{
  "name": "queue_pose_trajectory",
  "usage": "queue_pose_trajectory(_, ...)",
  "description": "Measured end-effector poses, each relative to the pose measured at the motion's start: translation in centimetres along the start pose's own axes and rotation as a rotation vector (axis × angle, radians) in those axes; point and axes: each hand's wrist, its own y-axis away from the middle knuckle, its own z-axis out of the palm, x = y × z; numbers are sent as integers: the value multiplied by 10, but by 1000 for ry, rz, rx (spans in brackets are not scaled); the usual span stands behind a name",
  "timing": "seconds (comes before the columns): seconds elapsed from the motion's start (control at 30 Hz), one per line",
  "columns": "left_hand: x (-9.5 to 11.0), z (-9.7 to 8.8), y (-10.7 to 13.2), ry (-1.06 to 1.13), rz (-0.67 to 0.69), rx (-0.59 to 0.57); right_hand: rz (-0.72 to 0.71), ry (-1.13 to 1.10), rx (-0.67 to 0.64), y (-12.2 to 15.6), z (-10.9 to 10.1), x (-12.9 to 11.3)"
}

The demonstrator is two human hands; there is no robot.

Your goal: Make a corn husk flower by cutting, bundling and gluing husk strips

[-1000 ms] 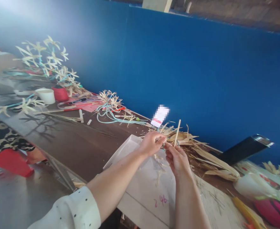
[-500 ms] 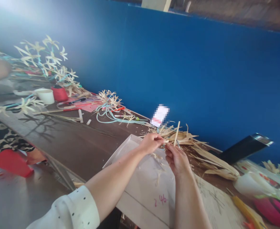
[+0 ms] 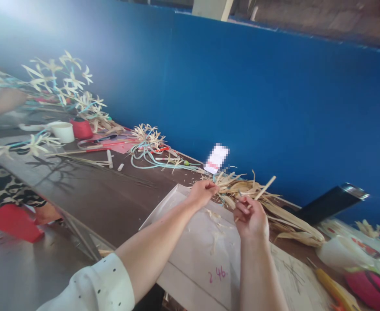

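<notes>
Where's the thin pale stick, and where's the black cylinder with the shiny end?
Thin pale stick (image 3: 266, 187): head view, upper length.
Black cylinder with the shiny end (image 3: 331, 204): head view, middle of its dark side.

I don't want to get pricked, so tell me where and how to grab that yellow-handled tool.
Probably by the thick yellow handle, coming from above and the near side: it forms the near end, while the thin tip points away.

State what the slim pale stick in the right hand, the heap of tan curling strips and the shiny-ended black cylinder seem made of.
Slim pale stick: probably matte wood or bamboo, straight and stiff-looking.
Heap of tan curling strips: likely dry husk, matte, with papery edges.
Black cylinder: perhaps painted metal or plastic; its shiny end gleams like metal.
</notes>
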Motion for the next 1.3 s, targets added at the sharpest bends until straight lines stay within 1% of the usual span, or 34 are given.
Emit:
queue_pose_trajectory(0.07, -1, 1, 0, 22, 14, -6, -22, -35, 85, -3, -5, -2)
queue_pose_trajectory(0.13, -1, 1, 0, 26, 35, -10, -8, -9, 168, -6, -9, -1)
queue_pose_trajectory(0.2, 0, 2, 1, 16, 51, -21, 12, 61, 199, -8, -10, 2)
queue_pose_trajectory(0.27, 1, 2, 2, 22, 55, -48, 42, 135, 160, -7, -8, 6)
queue_pose_trajectory(0.33, 2, 2, 3, 40, 51, -88, 100, 184, 75, -4, -3, 9)
queue_pose_trajectory(0.4, 2, 3, 4, 49, 59, -137, 165, 191, -16, -1, 1, 12)
queue_pose_trajectory(0.47, 2, 3, 5, 47, 70, -182, 170, 188, -61, 0, 4, 14)
queue_pose_trajectory(0.53, 2, 4, 6, 37, 63, -207, 134, 185, -46, 0, 3, 15)
queue_pose_trajectory(0.6, 1, 4, 6, 26, 37, -202, 109, 165, -5, -2, 1, 14)
queue_pose_trajectory(0.77, -3, 4, 3, 23, 18, -164, 106, 102, 19, -6, -6, 10)
queue_pose_trajectory(0.87, -1, 2, 3, -2, 13, -126, 101, 106, 31, -6, -7, 9)
queue_pose_trajectory(0.93, 1, 2, 3, -4, 37, -111, 98, 119, 40, -5, -6, 10)
queue_pose_trajectory(1.0, 2, 2, 4, 9, 75, -127, 97, 139, 37, -4, -3, 11)
queue_pose_trajectory(1.07, 0, 3, 4, 18, 94, -171, 103, 172, 26, -2, -1, 12)
queue_pose_trajectory(1.17, -3, 4, 4, 30, 75, -220, 109, 233, 20, 0, 2, 14)
queue_pose_trajectory(1.3, -3, 3, 4, 13, 42, -242, 90, 270, 64, 1, 4, 15)
